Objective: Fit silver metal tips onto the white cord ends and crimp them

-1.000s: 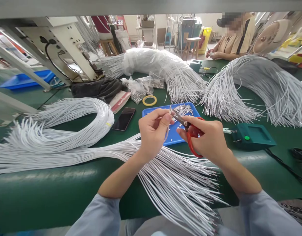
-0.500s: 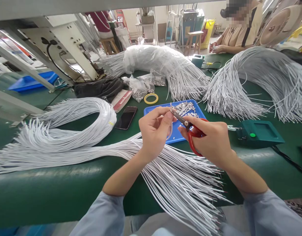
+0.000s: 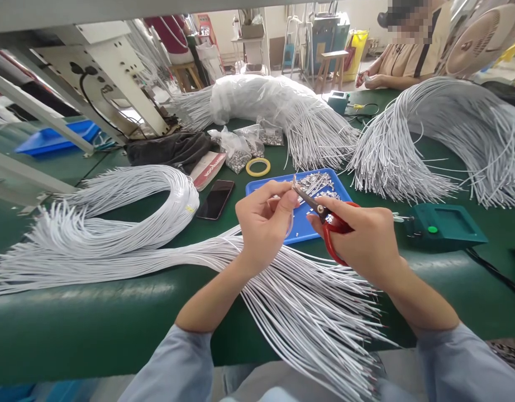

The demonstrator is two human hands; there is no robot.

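My left hand point(image 3: 263, 220) pinches the end of a white cable point(image 3: 290, 224) between thumb and fingertips, above a blue tray point(image 3: 291, 237). In my right hand point(image 3: 360, 234) is a pair of red-handled scissors point(image 3: 337, 229), its dark blades pointing left and up to the cable end at my left fingertips. The blade tips touch or nearly touch that end; which of the two I cannot tell. Small metal parts point(image 3: 318, 181) lie in the tray behind my hands. Below my wrists a fanned bundle of white cables point(image 3: 299, 296) spreads over the green table.
A coiled cable bundle point(image 3: 157, 223) and a phone point(image 3: 215, 199) lie left. Yellow tape point(image 3: 258, 167) and bags of metal parts point(image 3: 236, 151) are behind. Larger bundles point(image 3: 320, 128) stand at the back and right. A green device point(image 3: 446, 223) sits right. Another person point(image 3: 408, 61) sits opposite.
Hands and scissors keep almost the same pose, the right hand and scissors slightly farther right. The view has shifted a little.
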